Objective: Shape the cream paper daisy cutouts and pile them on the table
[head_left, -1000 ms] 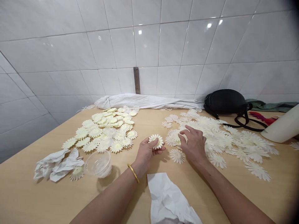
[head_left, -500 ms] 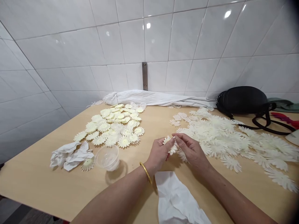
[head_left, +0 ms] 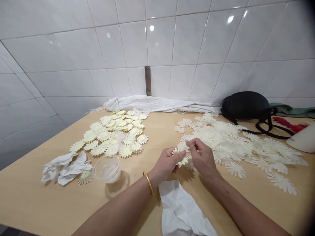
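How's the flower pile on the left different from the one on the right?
The left pile is yellowish and compact; the right pile is whiter. The right pile also spreads much wider, reaching toward the black bag, while the left pile stays in one tight cluster. Both are daisy-shaped cutouts on the wooden table.

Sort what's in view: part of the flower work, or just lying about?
In use: left hand, right hand, paper flower held between them, white flower pile, cream flower pile.
Lying about: black bag, white cloth, crumpled tissue.

Bright, tile glare, dark warped corners
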Demonstrator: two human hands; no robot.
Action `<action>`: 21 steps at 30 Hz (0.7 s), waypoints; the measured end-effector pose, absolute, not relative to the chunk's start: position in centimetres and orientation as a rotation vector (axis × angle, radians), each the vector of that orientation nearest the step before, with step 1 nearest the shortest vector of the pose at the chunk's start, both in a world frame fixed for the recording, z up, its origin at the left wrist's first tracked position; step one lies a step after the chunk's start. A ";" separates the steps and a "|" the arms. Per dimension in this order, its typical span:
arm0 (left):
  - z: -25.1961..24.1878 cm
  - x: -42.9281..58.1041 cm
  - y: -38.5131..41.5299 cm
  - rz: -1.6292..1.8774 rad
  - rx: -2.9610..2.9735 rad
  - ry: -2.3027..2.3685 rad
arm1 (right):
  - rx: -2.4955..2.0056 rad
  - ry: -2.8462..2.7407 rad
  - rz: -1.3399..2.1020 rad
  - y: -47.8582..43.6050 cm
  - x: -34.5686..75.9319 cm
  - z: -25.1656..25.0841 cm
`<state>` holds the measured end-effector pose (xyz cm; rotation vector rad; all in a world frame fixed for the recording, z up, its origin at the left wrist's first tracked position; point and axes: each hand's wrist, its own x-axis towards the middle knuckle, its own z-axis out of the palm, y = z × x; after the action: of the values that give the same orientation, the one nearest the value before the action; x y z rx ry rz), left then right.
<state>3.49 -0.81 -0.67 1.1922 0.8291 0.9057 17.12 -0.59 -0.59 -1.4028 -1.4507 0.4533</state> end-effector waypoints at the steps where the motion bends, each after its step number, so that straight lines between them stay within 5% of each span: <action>1: -0.7 3.4 -0.8 0.905 1.186 0.831 | -1.465 -1.425 0.357 -0.3 17.7 -0.5; 9: -1.3 2.8 0.0 0.867 1.014 0.810 | -1.615 -1.497 -0.218 0.9 19.3 -0.9; 21: -0.8 3.1 -0.5 0.990 1.197 0.934 | -1.239 -1.629 0.575 -1.1 16.3 -0.4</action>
<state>3.09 -0.47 -0.80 1.1969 0.9344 0.9903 16.26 -1.12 -0.45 -1.2385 -1.6285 0.5753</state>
